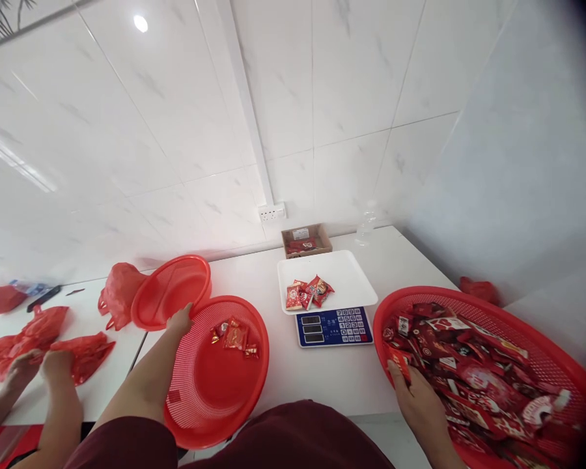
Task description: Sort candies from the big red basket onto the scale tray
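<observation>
My left hand (180, 320) grips the far rim of a red mesh basket (209, 397) that is tilted toward me and holds a few small red and gold sweets (234, 336). My right hand (413, 391) reaches into a large red basket (561, 352) heaped with red snack packets (473, 374), its fingers closed on a red packet (399, 362) at the near left edge. Between the baskets stands a blue scale (333, 326) whose white tray (356, 277) carries a few red packets (307, 293).
A second red basket (170, 290) lies tipped behind the left one, beside a red plastic bag (117, 293). Another person's hands (39, 371) handle red bags (29, 335) at the far left. A cardboard box (306, 240) sits against the white tiled wall.
</observation>
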Action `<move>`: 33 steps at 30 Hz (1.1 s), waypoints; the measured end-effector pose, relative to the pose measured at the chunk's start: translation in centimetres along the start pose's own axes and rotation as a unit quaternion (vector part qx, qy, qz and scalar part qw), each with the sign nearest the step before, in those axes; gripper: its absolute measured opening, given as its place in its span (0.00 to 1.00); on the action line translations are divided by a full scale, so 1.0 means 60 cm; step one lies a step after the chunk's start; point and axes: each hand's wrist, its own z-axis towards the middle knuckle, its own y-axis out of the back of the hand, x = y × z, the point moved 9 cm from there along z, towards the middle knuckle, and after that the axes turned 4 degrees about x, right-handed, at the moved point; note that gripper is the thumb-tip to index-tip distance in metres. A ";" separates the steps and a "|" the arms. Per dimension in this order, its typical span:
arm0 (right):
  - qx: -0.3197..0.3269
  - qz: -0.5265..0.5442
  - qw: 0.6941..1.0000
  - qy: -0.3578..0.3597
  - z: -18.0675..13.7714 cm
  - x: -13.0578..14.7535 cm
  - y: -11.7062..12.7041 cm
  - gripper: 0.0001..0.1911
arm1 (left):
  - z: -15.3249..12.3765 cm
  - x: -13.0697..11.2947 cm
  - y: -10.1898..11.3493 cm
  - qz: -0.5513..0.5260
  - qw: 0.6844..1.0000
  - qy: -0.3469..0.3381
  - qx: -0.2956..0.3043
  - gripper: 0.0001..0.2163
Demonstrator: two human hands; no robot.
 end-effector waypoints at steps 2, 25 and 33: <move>0.001 -0.002 1.000 0.000 0.001 -0.002 -0.002 0.35 | -0.003 0.000 0.001 0.012 1.000 -0.013 0.002 0.28; 0.048 0.003 0.998 -0.039 0.004 -0.006 -0.010 0.34 | -0.045 -0.134 -0.010 -0.010 0.951 -0.306 -0.037 0.37; 0.039 0.007 0.999 -0.035 0.005 -0.008 -0.008 0.32 | -0.081 -0.219 0.044 -0.162 0.937 -0.286 -0.116 0.24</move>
